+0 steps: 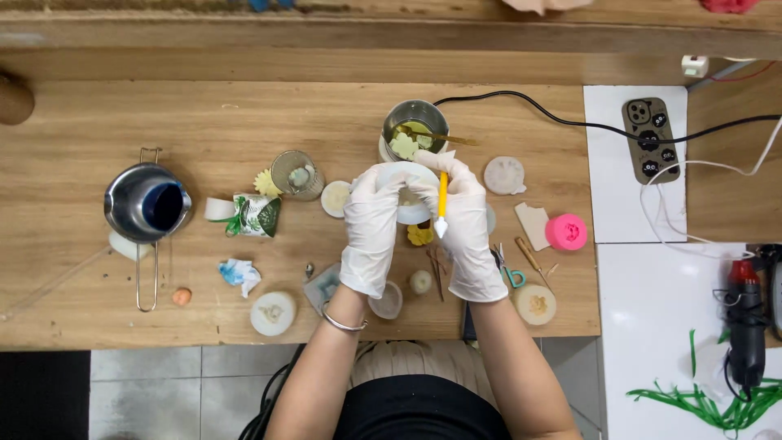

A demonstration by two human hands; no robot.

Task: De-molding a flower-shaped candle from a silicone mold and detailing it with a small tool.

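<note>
A yellow-handled sculpting tool (442,202) stands with its long axis nearly vertical in the view, its pale pointed tip aimed back toward the person. The right hand (467,232), in a thin white latex glove, has its grip closed around the slim plastic handle. Just beside it, the gloved left hand (371,232) has its grip wrapped around a round, translucent white silicone mould (413,195), held above the middle of the wooden surface (98,114). Behind the mould stands a shiny metal cup (416,124) holding pale flower-shaped pieces. To the right lies a bright pink silicone mould (566,231); well to the left sits a steel melting pot (147,202) with a wire handle.
</note>
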